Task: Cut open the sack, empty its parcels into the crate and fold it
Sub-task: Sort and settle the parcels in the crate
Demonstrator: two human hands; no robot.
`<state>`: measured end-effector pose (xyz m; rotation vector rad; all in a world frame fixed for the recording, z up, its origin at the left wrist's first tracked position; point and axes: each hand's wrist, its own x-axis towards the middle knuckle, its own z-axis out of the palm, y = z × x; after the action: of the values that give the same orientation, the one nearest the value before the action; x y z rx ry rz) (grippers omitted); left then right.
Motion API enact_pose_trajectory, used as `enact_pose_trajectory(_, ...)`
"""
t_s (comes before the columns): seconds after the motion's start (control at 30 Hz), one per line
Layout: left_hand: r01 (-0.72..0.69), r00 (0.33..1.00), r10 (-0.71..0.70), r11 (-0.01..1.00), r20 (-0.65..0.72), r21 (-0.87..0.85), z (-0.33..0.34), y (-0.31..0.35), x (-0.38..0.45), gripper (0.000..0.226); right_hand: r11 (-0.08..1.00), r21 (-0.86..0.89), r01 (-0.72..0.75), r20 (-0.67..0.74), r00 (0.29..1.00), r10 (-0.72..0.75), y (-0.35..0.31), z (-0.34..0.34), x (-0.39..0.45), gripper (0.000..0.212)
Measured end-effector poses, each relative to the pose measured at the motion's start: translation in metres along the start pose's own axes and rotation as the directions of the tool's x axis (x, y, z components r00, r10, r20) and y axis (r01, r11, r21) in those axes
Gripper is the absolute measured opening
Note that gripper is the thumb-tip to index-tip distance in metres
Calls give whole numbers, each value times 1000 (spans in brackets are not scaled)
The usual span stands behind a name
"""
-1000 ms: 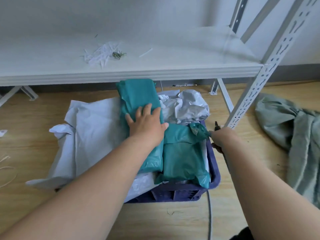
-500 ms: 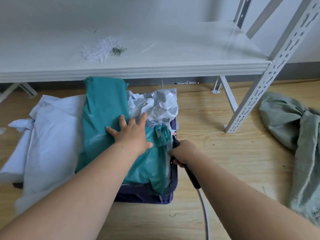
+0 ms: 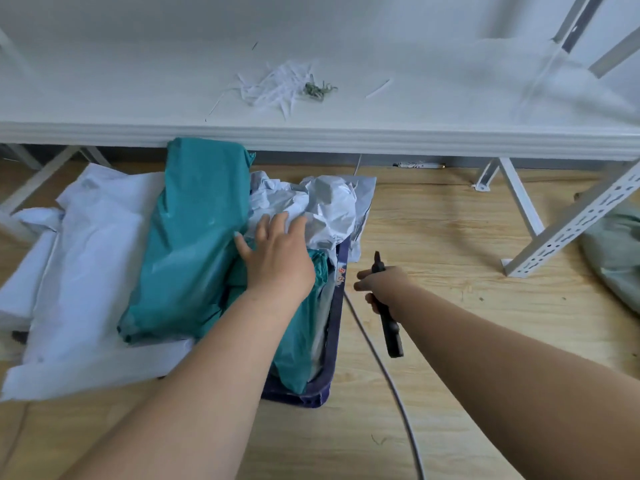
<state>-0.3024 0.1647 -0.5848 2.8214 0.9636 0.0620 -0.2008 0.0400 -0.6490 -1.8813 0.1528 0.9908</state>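
A dark blue crate [image 3: 333, 344] on the wooden floor is heaped with parcels. A long teal parcel [image 3: 195, 237] lies across the heap, with a crumpled grey-white parcel [image 3: 325, 206] behind it and another teal one [image 3: 298, 348] in front. My left hand [image 3: 275, 258] lies flat, fingers spread, on the parcels where teal meets grey-white. To the right of the crate, my right hand [image 3: 379, 287] grips a black cutting tool [image 3: 388, 313] above the floor. White bags [image 3: 90, 271] drape over the crate's left side. A grey-green sack [image 3: 616, 258] lies at the far right.
A white shelf [image 3: 346, 136] overhangs the crate, strewn with white paper strips [image 3: 277, 86]. Its perforated post [image 3: 571, 230] and braces stand on the floor to the right. A grey cable [image 3: 391, 379] runs along the floor beside the crate.
My left hand slid from the teal parcel toward the grey-white one. My right hand came off the crate's right rim and moved right with the tool. The view shifted so the crate sits further left.
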Motion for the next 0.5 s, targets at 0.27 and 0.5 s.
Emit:
enact_pose_trajectory(0.27,-196,965,176,977,192,87,12,32,24,99,999,-24,-40,-153,988,35,-14,-15,41,30)
enact_pose_trajectory(0.5,-89,911,-65,933,407,348,68,67,36,108,994,-106,15,-62,998,-22,5,-39,78,25)
